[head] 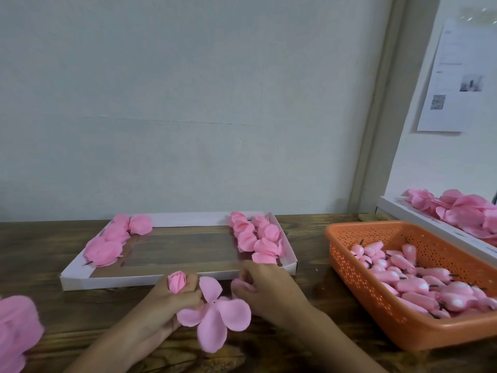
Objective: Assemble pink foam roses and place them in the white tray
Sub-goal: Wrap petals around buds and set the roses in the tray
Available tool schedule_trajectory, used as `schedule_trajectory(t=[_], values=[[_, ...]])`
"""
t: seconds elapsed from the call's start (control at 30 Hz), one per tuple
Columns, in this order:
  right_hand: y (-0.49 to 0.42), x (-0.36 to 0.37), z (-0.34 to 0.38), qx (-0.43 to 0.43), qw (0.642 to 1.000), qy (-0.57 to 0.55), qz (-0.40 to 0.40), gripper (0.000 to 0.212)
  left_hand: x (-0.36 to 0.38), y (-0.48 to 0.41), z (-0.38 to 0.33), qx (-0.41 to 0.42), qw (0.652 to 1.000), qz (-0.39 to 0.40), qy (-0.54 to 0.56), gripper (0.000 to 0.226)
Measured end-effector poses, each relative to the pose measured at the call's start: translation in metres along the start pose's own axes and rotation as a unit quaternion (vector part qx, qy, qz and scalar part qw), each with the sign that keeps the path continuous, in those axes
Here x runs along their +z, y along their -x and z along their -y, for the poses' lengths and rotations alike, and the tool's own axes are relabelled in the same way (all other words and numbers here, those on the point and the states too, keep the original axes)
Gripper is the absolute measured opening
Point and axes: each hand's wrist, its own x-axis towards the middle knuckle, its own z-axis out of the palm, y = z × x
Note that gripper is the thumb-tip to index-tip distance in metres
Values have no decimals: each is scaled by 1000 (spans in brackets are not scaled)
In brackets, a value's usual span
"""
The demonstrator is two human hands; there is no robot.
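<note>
Head view: the left hand (pixel 174 298) grips a pink bud (pixel 177 282) in its curled fingers, with a flat petal piece (pixel 215 317) under it. The right hand (pixel 269 288) pinches a petal (pixel 240 284) just beside it at 3 o'clock. Both hands are low over the bench (pixel 309 337).

The white tray (pixel 80 279) lies at 12 o'clock from the hands. Made roses sit inside it, some on the left (pixel 107 244) and some on the right (pixel 258 238). The right hand hides a bit of the tray's near wall.

An orange basket (pixel 376 308) of buds (pixel 416 278) is at 3 o'clock. A box (pixel 419 222) of loose petals (pixel 462 208) is at 2 o'clock. A pink pile (pixel 13 332) is at 9 o'clock. A paper (pixel 451 76) hangs on the wall.
</note>
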Motion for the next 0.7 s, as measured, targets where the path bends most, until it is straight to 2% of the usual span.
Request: schedule_trajectory(t=[0.13,0.2,0.27,0.33,0.4,0.47,0.53,0.6,0.63,0.7], values=[[1,-1,6,-11,988,147,-42,17,0,3,-4,1,1000,2,9,54],[0,-5,12,-23,985,133,-104,19,1,2,-4,15,1000,-6,10,53],[3,-8,18,-23,987,68,-141,25,-1,0,-2,29,1000,0,-6,45],[3,-12,22,34,989,-88,-111,45,0,-2,0,35,999,3,-23,30],[0,-15,24,132,949,-284,-37,64,1,-2,0,41,999,-11,-16,28],[-1,-17,23,162,910,-378,55,75,2,-2,1,49,999,-12,-18,26],[1,-11,23,120,908,-390,98,66,2,-1,1,47,998,-11,-37,29],[2,-1,23,94,915,-384,78,52,-1,-2,3,43,998,-29,-46,54],[3,3,23,90,914,-391,59,45,-1,-3,4,43,997,-37,-44,57],[3,10,24,99,905,-413,35,33,2,-2,2,48,997,-48,-34,49]])
